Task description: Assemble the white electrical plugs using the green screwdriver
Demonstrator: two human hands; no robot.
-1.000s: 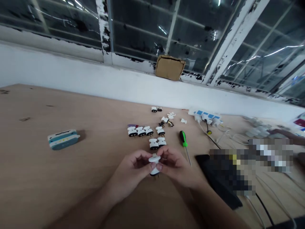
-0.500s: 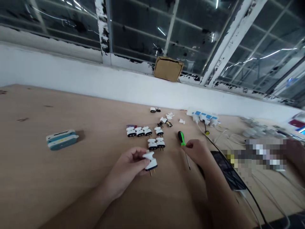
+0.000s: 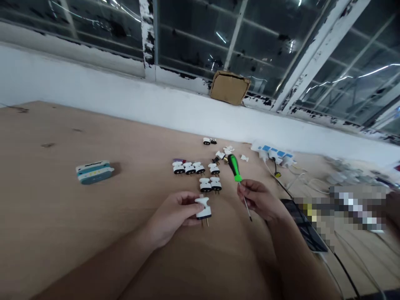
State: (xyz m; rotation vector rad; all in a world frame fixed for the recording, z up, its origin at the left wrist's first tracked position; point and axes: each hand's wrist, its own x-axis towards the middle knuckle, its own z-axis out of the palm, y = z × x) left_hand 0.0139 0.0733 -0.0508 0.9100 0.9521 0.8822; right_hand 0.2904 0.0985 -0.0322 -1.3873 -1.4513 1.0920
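While your left hand [image 3: 178, 212] has its fingers clamped on the white plug [image 3: 203, 210], left of the screwdriver [image 3: 234, 166], your right hand [image 3: 258, 199] pinches that screwdriver's shaft (tip downward); readying the tool seems the step, next probably needing a handle grip.

A light-brown table [image 3: 137, 154] carries white plugs [image 3: 205, 186], a teal-and-white case [image 3: 95, 173], a power strip [image 3: 275, 153] and a flat dark device [image 3: 301, 227]

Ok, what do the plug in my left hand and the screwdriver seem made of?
Plug: smooth and white, so probably plastic; its golden pins suggest brass. Screwdriver: green and black handle, perhaps plastic or rubber; silvery shaft, likely steel.
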